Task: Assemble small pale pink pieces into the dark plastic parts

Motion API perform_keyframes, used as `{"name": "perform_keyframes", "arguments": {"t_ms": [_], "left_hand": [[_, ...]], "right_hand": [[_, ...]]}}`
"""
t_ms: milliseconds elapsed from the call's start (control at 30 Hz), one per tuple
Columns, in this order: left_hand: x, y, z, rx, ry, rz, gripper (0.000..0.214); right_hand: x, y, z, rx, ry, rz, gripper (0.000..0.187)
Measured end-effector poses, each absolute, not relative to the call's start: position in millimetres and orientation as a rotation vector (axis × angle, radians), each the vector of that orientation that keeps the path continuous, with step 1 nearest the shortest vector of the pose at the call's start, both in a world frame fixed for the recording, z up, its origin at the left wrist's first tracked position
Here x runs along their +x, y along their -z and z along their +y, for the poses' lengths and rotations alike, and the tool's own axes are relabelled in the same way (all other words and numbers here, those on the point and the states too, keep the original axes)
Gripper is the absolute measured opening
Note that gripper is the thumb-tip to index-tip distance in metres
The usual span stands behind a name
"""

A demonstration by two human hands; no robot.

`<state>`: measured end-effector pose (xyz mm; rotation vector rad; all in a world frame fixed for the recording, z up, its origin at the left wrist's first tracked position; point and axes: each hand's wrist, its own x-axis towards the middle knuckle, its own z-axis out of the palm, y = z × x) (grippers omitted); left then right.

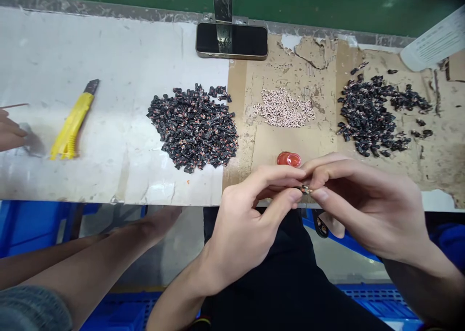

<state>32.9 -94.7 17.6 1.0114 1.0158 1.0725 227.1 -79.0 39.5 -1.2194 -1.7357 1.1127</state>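
Just over the table's front edge, my left hand (247, 219) pinches a small black part (305, 189) with shiny metal at its end. The thumb and forefinger of my right hand (374, 205) close on that metal end; whether a separate tiny piece sits between them is too small to tell. Right behind my fingertips lies a small red round container (288, 158). Beyond it is a heap of tiny pinkish-copper pieces (285, 109). A big heap of black parts with coppery ends (192, 127) lies to the left, and another black heap (370, 115) to the right.
At the back edge a phone (231, 41) lies before a metal post (222, 2). A yellow utility knife (74, 120) rests on the left. Another person's hand (10, 131) shows at the far left, their legs (98, 258) below. A white container (436, 39) leans in at right.
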Motion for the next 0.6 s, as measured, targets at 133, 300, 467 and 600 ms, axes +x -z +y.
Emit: {"name": "perform_keyframes", "arguments": {"t_ms": [133, 300, 467, 600], "left_hand": [[35, -22, -99, 1.15, -1.128, 1.095, 0.019], [40, -24, -100, 1.141, -1.179, 1.079, 0.022], [47, -25, -101, 0.921, -1.152, 1.021, 0.021], [50, -26, -103, 0.821, -1.171, 1.016, 0.023]], "right_hand": [[226, -40, -78, -1.191, -1.114, -1.703, 0.015], [216, -38, -79, -1.15, -1.112, -1.506, 0.017], [204, -31, -85, -1.137, -0.929, -1.409, 0.02], [203, -30, -85, -1.135, -0.946, -1.416, 0.024]]}}
